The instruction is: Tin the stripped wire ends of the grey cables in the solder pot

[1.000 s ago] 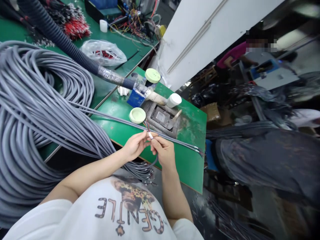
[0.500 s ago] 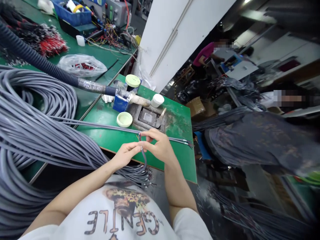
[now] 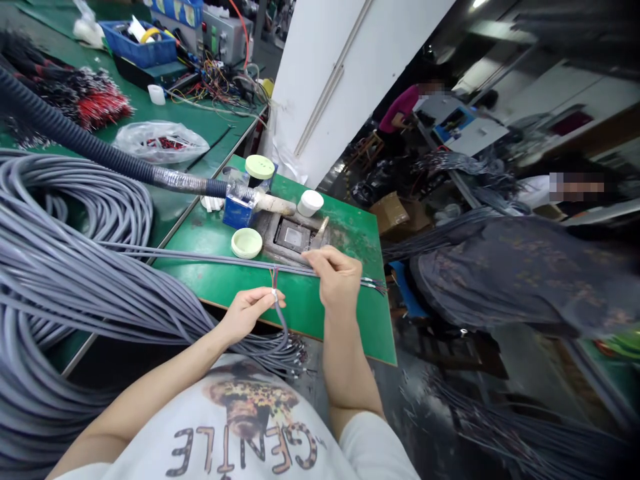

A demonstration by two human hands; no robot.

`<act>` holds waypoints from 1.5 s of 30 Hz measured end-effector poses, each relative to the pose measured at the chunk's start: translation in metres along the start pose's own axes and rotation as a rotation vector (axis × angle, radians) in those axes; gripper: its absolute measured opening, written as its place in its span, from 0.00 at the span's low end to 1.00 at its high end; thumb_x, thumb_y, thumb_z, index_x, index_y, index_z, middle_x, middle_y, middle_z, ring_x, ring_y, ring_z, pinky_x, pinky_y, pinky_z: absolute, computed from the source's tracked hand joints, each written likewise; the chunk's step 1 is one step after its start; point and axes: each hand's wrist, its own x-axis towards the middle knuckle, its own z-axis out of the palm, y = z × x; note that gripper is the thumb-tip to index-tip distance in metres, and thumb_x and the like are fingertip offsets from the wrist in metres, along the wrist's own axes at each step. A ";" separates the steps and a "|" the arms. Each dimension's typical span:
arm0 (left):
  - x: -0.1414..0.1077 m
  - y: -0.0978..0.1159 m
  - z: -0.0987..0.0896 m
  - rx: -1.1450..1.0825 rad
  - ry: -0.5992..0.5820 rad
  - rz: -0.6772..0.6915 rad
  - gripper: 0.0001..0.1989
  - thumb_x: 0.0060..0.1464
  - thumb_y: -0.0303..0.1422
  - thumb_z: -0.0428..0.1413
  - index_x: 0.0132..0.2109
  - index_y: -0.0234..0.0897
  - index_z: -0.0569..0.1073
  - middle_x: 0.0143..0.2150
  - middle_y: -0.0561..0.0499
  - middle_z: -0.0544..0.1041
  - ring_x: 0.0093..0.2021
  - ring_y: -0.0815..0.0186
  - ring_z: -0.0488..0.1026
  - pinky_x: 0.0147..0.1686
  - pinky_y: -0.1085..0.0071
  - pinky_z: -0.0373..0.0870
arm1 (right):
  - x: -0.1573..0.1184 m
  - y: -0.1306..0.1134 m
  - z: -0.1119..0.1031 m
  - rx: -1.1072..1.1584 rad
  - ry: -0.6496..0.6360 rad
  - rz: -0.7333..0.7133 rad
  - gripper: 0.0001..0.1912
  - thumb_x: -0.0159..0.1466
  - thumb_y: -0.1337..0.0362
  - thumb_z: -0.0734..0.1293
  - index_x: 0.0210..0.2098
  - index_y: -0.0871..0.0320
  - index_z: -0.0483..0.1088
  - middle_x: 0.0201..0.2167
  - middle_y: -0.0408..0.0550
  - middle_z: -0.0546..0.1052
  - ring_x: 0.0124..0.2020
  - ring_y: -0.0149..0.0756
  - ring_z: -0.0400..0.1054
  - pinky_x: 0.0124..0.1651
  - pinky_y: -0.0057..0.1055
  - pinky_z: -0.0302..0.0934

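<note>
My left hand [image 3: 246, 311] pinches a grey cable [image 3: 281, 317] just below its stripped end. Thin coloured wires [image 3: 275, 277] stand upright from that end, above a white band at the fingertips. My right hand [image 3: 339, 275] is apart from the cable, up and to the right, at the front edge of a solder pot [image 3: 294, 237]. Its fingers are pressed together; whether anything is between them is hidden. A scraper with a worn handle [image 3: 323, 229] lies at the pot, partly behind that hand. Two grey cables [image 3: 210, 257] run across the green table behind both hands.
Big coils of grey cable [image 3: 75, 260] fill the left. A ribbed hose with a nozzle [image 3: 275, 203] points over the pot. Near it are a pale green dish [image 3: 247, 243] and a white tub [image 3: 311, 202]. A co-worker's dark patterned clothing [image 3: 520, 280] is at right.
My right hand has left the coloured wires and moved right and up to the pot's front edge. My left hand still holds the cable, its wires now in plain view.
</note>
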 end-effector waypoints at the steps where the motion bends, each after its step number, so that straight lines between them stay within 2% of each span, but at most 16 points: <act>1: 0.000 -0.003 0.000 -0.024 0.014 -0.018 0.21 0.52 0.48 0.58 0.37 0.31 0.79 0.34 0.45 0.80 0.36 0.63 0.74 0.42 0.68 0.70 | 0.000 -0.001 -0.002 -0.033 -0.065 -0.006 0.09 0.56 0.61 0.70 0.23 0.57 0.76 0.18 0.41 0.69 0.21 0.28 0.59 0.25 0.27 0.54; 3: 0.000 -0.007 0.000 -0.050 0.017 -0.026 0.21 0.52 0.48 0.58 0.38 0.31 0.79 0.34 0.45 0.81 0.36 0.63 0.74 0.42 0.68 0.70 | -0.002 -0.003 -0.004 -0.103 -0.247 0.005 0.06 0.54 0.62 0.71 0.25 0.57 0.77 0.20 0.42 0.71 0.21 0.28 0.61 0.26 0.27 0.56; 5: 0.000 -0.008 0.000 -0.054 -0.007 -0.015 0.21 0.52 0.48 0.58 0.37 0.31 0.79 0.35 0.45 0.81 0.37 0.63 0.75 0.43 0.68 0.69 | -0.006 -0.004 0.001 -0.149 -0.343 0.010 0.05 0.52 0.62 0.73 0.26 0.57 0.78 0.20 0.42 0.71 0.21 0.27 0.61 0.25 0.26 0.57; 12: 0.000 -0.012 -0.001 -0.108 -0.015 -0.019 0.19 0.53 0.45 0.59 0.40 0.31 0.80 0.36 0.45 0.81 0.36 0.65 0.74 0.43 0.70 0.68 | -0.018 0.003 0.018 -0.190 -0.247 -0.107 0.10 0.57 0.67 0.69 0.19 0.57 0.73 0.17 0.41 0.69 0.20 0.27 0.60 0.26 0.27 0.57; 15: 0.001 -0.016 -0.004 -0.216 0.028 -0.037 0.18 0.51 0.44 0.61 0.39 0.32 0.80 0.35 0.46 0.81 0.33 0.68 0.72 0.39 0.73 0.67 | -0.023 0.008 0.017 -0.161 -0.180 -0.153 0.09 0.57 0.66 0.69 0.21 0.57 0.73 0.18 0.41 0.71 0.21 0.28 0.61 0.27 0.28 0.58; 19: 0.003 -0.012 -0.005 -0.431 0.056 -0.117 0.17 0.46 0.43 0.65 0.36 0.31 0.80 0.32 0.47 0.80 0.30 0.71 0.72 0.35 0.75 0.68 | -0.026 0.015 0.010 -0.178 -0.198 -0.240 0.06 0.60 0.66 0.68 0.27 0.55 0.76 0.22 0.42 0.75 0.24 0.30 0.66 0.33 0.32 0.62; 23: 0.005 -0.003 -0.008 -0.592 0.078 -0.195 0.17 0.42 0.40 0.68 0.36 0.31 0.79 0.31 0.47 0.80 0.31 0.69 0.74 0.35 0.74 0.71 | -0.027 0.027 -0.003 -0.246 -0.235 -0.442 0.10 0.63 0.68 0.65 0.40 0.52 0.76 0.31 0.46 0.78 0.33 0.35 0.69 0.39 0.37 0.65; 26: 0.009 0.001 -0.011 -0.672 0.087 -0.215 0.16 0.43 0.38 0.68 0.36 0.30 0.78 0.31 0.47 0.80 0.31 0.69 0.75 0.35 0.74 0.72 | -0.030 0.037 -0.008 -0.338 -0.367 -0.604 0.17 0.64 0.70 0.63 0.49 0.49 0.73 0.43 0.48 0.78 0.45 0.38 0.69 0.47 0.40 0.66; 29: 0.012 0.004 -0.011 -0.710 0.058 -0.190 0.13 0.47 0.37 0.66 0.35 0.30 0.77 0.30 0.49 0.78 0.28 0.71 0.74 0.32 0.75 0.72 | -0.034 0.044 -0.005 -0.406 -0.500 -0.727 0.17 0.64 0.69 0.63 0.50 0.48 0.72 0.53 0.47 0.74 0.56 0.41 0.63 0.54 0.44 0.63; 31: 0.013 0.007 -0.011 -0.691 0.031 -0.175 0.14 0.49 0.38 0.64 0.36 0.30 0.77 0.30 0.49 0.78 0.27 0.71 0.74 0.30 0.75 0.72 | -0.031 0.046 -0.003 -0.398 -0.540 -0.768 0.16 0.65 0.67 0.63 0.50 0.48 0.72 0.54 0.47 0.73 0.59 0.41 0.60 0.57 0.45 0.62; 33: 0.010 0.012 -0.012 -0.621 0.029 -0.153 0.17 0.50 0.40 0.63 0.40 0.30 0.77 0.31 0.47 0.79 0.28 0.69 0.75 0.32 0.73 0.73 | -0.023 0.045 0.000 -0.360 -0.508 -0.756 0.14 0.66 0.64 0.61 0.50 0.48 0.72 0.51 0.47 0.75 0.59 0.41 0.62 0.57 0.46 0.62; 36: -0.001 0.024 -0.018 -0.373 0.053 -0.039 0.20 0.51 0.42 0.62 0.45 0.31 0.78 0.35 0.44 0.81 0.33 0.65 0.77 0.38 0.70 0.73 | -0.001 0.039 0.005 -0.309 -0.331 -0.650 0.13 0.67 0.62 0.60 0.48 0.50 0.72 0.45 0.48 0.78 0.52 0.41 0.67 0.54 0.44 0.64; 38: -0.011 0.034 -0.025 -0.131 0.059 0.082 0.16 0.53 0.39 0.61 0.44 0.33 0.79 0.37 0.43 0.81 0.37 0.64 0.77 0.40 0.69 0.72 | 0.017 0.035 0.011 -0.304 -0.209 -0.554 0.12 0.68 0.63 0.59 0.45 0.53 0.72 0.41 0.49 0.78 0.47 0.39 0.69 0.51 0.41 0.65; 40: -0.021 0.044 -0.033 0.075 0.057 0.238 0.11 0.55 0.36 0.59 0.40 0.35 0.80 0.35 0.44 0.81 0.37 0.63 0.76 0.40 0.68 0.71 | 0.035 0.034 0.019 -0.314 -0.161 -0.482 0.11 0.68 0.62 0.59 0.42 0.54 0.72 0.38 0.49 0.78 0.43 0.39 0.70 0.49 0.39 0.65; 42: -0.030 0.052 -0.040 0.162 -0.042 0.369 0.09 0.56 0.35 0.57 0.37 0.36 0.81 0.31 0.45 0.81 0.33 0.63 0.75 0.37 0.67 0.70 | 0.051 0.037 0.029 -0.326 -0.184 -0.441 0.12 0.68 0.59 0.59 0.40 0.55 0.72 0.35 0.48 0.78 0.41 0.38 0.70 0.48 0.37 0.64; 45: -0.037 0.058 -0.044 0.146 -0.451 0.339 0.12 0.57 0.37 0.55 0.36 0.38 0.81 0.29 0.43 0.80 0.31 0.62 0.75 0.35 0.67 0.70 | 0.068 0.047 0.044 -0.355 -0.254 -0.381 0.13 0.68 0.57 0.59 0.40 0.55 0.72 0.34 0.47 0.78 0.40 0.38 0.70 0.48 0.37 0.63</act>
